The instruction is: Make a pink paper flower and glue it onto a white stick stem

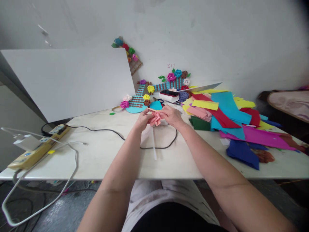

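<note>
A salmon-pink crepe-paper flower (155, 120) is held between my two hands above the middle of the table. My left hand (144, 119) is closed on its left side. My right hand (172, 116) is closed on its upper right, with several fingertips hidden. A thin pale strip or stick (153, 110) runs between the fingers of both hands along the flower's top. Beneath the hands, a translucent white stick (154, 145) points towards me. A white object (164, 122) beside the flower is mostly covered by my right hand. A black cord (166, 146) loops under them.
Coloured crepe-paper pieces (224, 112) pile up at the right. Behind my hands stand a blue-and-brown woven guitar shape (138, 98) with paper flowers, a phone (169, 93) and scissors (160, 101). A power strip (40, 148) with cables lies left, before a white board (70, 80).
</note>
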Motion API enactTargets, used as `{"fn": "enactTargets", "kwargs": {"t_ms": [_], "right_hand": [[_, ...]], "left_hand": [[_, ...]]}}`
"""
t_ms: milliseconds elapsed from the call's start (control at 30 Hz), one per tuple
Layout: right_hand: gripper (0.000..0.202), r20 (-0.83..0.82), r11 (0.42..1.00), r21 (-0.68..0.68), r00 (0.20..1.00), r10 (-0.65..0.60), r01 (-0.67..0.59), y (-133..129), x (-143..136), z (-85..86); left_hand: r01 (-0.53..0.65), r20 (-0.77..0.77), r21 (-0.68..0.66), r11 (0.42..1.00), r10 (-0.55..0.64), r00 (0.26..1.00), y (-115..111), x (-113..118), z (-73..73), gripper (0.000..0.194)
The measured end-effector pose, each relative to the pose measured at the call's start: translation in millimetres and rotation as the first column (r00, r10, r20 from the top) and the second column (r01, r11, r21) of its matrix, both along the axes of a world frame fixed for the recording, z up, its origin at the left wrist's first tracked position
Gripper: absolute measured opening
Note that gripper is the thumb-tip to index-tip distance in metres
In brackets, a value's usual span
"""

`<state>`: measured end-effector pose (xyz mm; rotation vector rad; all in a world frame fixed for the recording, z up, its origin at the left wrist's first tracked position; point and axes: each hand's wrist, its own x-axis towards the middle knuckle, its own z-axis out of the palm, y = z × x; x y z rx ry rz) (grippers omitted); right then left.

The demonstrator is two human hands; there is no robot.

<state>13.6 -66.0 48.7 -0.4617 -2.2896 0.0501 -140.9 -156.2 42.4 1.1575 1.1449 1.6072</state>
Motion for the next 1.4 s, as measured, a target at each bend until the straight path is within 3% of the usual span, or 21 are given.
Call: {"fn": "enactTargets", "kwargs": {"t_ms": [400,800,1133,1267,1400], "right_hand": [[0.03,0.013,1.0,0.025,1.0,-0.003,0.003,-3.1,0.9,1.5],[0.029,0.042,0.999,0.036,0.998,-0.036,0.035,-5.3,-0.5,1.7],[0.024,-0.004,1.0,0.017,1.0,-0.004,0.004,-3.3,-1.8,-0.1],[0.022,-0.037,1.0,-0.002,0.999,0.002,-0.002,-2.0,-3.7,-2.0],[0.021,-0.044,0.999,-0.032,0.999,0.005,-0.007,-0.7,-5.1,-3.8]], "left_hand": [[0.04,0.007,-0.02,0.999,-0.04,0.999,2.6,-3.6,-3.4,0.029],[0.037,-0.015,-0.041,0.999,-0.037,0.999,7.8,-6.0,-7.0,0.009],[0.034,0.045,-0.032,0.999,-0.032,0.998,9.1,-6.5,-8.3,0.025],[0.075,-0.022,0.014,0.997,-0.075,0.997,4.6,-4.0,-5.2,0.042],[0.067,-0.067,0.036,0.997,-0.064,0.996,3.2,-3.9,-4.3,0.044]]}}
